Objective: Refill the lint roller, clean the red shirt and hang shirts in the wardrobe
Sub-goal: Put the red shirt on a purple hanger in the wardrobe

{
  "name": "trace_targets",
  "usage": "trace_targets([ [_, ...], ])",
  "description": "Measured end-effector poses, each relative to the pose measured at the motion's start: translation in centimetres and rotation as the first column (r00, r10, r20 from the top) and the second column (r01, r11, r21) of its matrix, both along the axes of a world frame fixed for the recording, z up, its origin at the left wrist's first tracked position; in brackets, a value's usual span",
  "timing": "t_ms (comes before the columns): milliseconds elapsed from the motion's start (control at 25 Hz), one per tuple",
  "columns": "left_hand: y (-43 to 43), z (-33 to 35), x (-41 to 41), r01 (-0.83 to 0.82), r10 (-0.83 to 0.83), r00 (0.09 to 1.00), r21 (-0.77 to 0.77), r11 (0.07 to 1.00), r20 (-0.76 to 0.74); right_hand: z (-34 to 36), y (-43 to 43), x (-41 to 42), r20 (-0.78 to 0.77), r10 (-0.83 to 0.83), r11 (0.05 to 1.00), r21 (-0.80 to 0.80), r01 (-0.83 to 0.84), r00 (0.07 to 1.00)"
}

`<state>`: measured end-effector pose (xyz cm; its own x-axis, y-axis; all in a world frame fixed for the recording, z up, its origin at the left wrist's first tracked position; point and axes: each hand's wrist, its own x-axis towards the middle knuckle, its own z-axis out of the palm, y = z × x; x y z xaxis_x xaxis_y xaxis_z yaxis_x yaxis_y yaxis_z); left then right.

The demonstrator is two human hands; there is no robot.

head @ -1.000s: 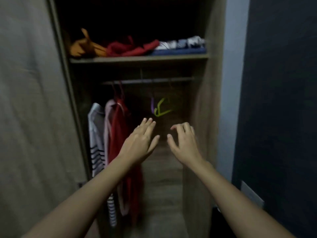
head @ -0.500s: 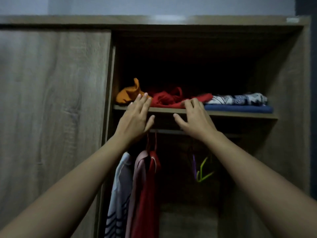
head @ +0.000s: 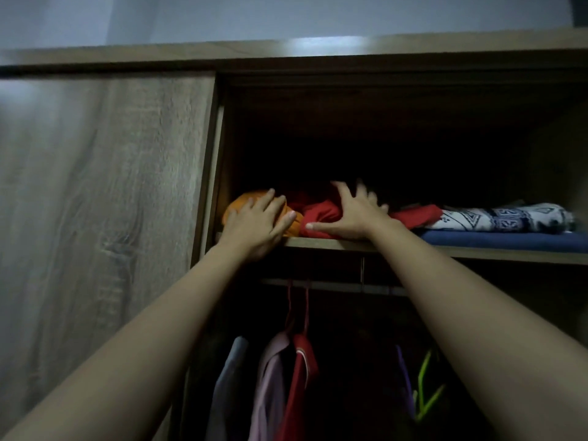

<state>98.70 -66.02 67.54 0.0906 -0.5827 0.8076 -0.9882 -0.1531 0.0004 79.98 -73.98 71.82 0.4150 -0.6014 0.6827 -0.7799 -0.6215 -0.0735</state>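
Both hands, at the shelf [head: 477,253] edge half a second earlier, now lie upon it: left hand [head: 257,222] flat on the orange garment [head: 241,201], right hand [head: 350,214] splayed, unclosed, over the crumpled red shirt [head: 321,214], presumably to retrieve it for cleaning.

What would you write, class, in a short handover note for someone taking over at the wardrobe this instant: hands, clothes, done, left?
Left hand: open, flat on the orange garment on the top shelf.
Right hand: open, spread on the crumpled red garment beside it.
Done: a red shirt hangs on the rail with others.
Left, probably: take the red garment down; lint roller not in view.
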Motion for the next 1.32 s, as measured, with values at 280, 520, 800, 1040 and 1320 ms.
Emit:
trace_targets([
  [280,-0.2,-0.5,1.0,0.070,-0.070,0.997,-0.019,0.997,-0.006,1.6,-1.2,1.5,-0.142,-0.114,0.992,-0.064,0.105,0.983],
  [520,-0.9,-1.5,1.5,0.065,-0.066,0.998,-0.064,0.996,-0.007,4.6,2.9,-1.9,-0.024,-0.163,0.868,-0.478,0.132,0.986],
  [800,0.1,-1.4,1.2,0.333,-0.392,0.895,-0.267,0.905,-0.212,6.5,9.7,-7.9,-0.060,-0.131,0.754,-0.654,0.060,0.990],
  [1040,4.7,0.8,-4.1,0.698,-0.856,0.505,-0.529,0.483,-0.114,6.0,16.6,-14.3,-0.034,-0.167,0.699,-0.709,0.094,0.985],
  [1320,11.0,-3.1,-12.2,0.755,-0.906,0.424,-0.552,0.355,-0.003,-0.2,17.3,-18.4,-0.135,-0.147,0.843,-0.535,0.052,0.980],
])
